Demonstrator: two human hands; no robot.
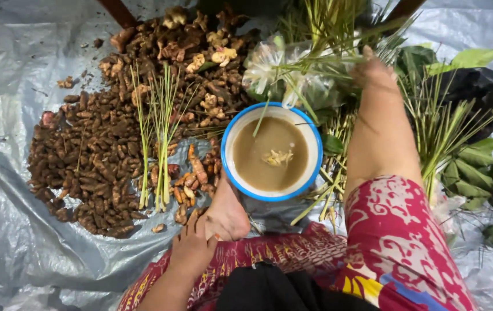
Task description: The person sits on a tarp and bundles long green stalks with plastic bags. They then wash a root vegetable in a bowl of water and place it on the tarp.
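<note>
Left hand [191,247] lies flat on the foot [226,216], empty. Right hand [373,69] is probably in the lemongrass [315,34] — grip hidden; pull stalks by the base, clear of the bowl [271,197].

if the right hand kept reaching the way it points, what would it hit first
The right hand points up and away into the bunch of lemongrass stalks, beside the clear plastic bags. It would most likely meet those stalks first; it may already be touching them, as depth is unclear.

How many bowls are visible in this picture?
1. The white bowl with a blue rim sits in the middle, holding brown water, between the pile of roots and the green stalks. Others may be hidden under the leaves.
</note>
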